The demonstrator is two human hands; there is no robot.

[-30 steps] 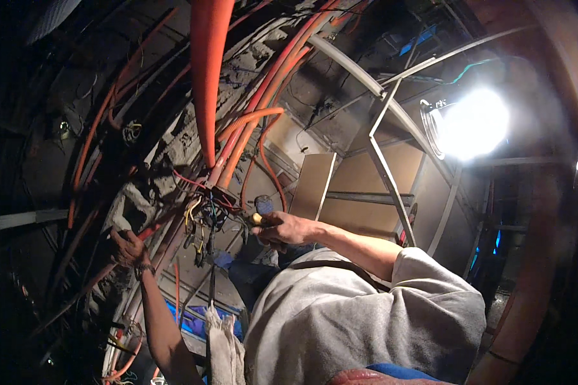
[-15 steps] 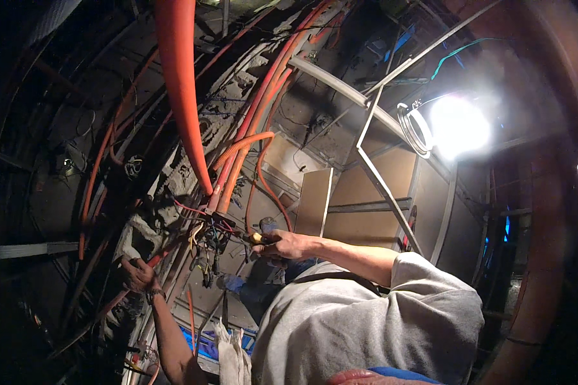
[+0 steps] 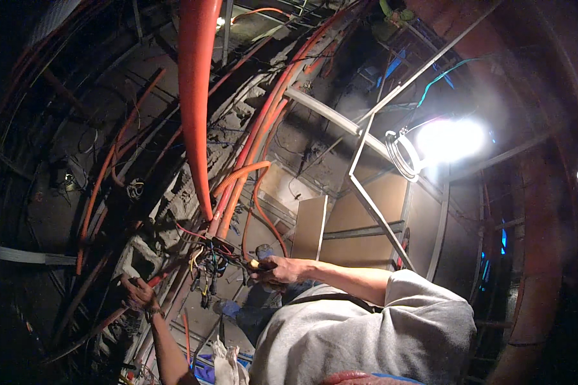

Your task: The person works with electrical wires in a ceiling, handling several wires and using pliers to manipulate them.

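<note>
My right hand is closed around a yellow-handled tool. It looks like pliers, but the grip hides most of it. The tool's front end points left, at a bunch of loose coloured wires. These wires hang from the lower ends of orange conduits on the broken wall. To the left, my left hand grips the edge of the broken block wall, beside a red-orange pipe. Some of its fingers are in shadow.
A thick orange conduit drops from above toward the wires. Pale metal bars cross at the right, near a glaring work lamp. Brown boards stand behind my right arm. A whitish cloth is near my body.
The view has shifted slightly, so the conduits and lamp sit a little differently. Both hands stay at nearly the same places, and the right one still holds the yellow-handled tool.
</note>
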